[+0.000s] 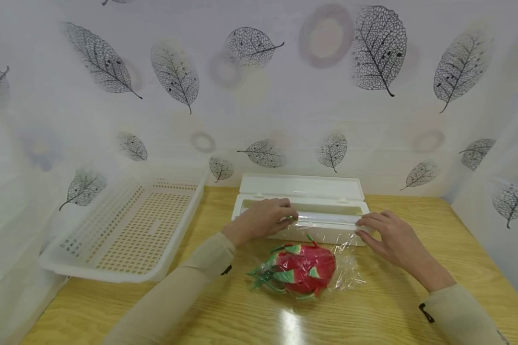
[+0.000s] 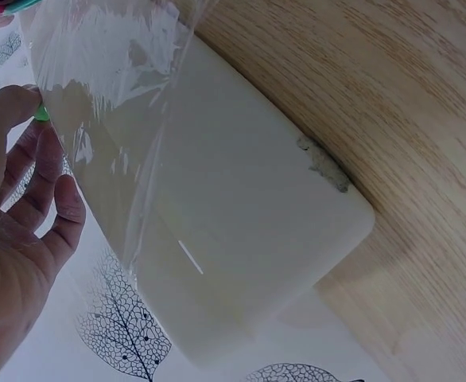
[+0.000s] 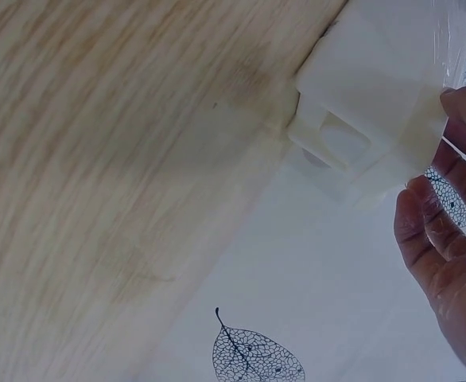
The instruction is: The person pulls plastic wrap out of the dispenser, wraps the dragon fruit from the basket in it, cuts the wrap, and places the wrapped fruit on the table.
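Note:
A white cling-film dispenser box (image 1: 319,229) lies across the wooden table (image 1: 224,311) with its lid open toward the wall. My left hand (image 1: 291,216) rests on its front rail and pinches a small green slider (image 2: 41,114) at the film's edge. My right hand (image 1: 364,226) lies with straight fingers against the box's right end (image 3: 376,87). A sheet of clear film (image 2: 114,95) runs from the box down to the table. On that film lies a red dragon fruit (image 1: 306,269) with green tips, just in front of the box and between my hands.
A white perforated basket (image 1: 134,230) sits tilted at the left, leaning against the leaf-patterned wall covering (image 1: 285,96) that encloses the table at the back and both sides. Bare wood shows near the front edge.

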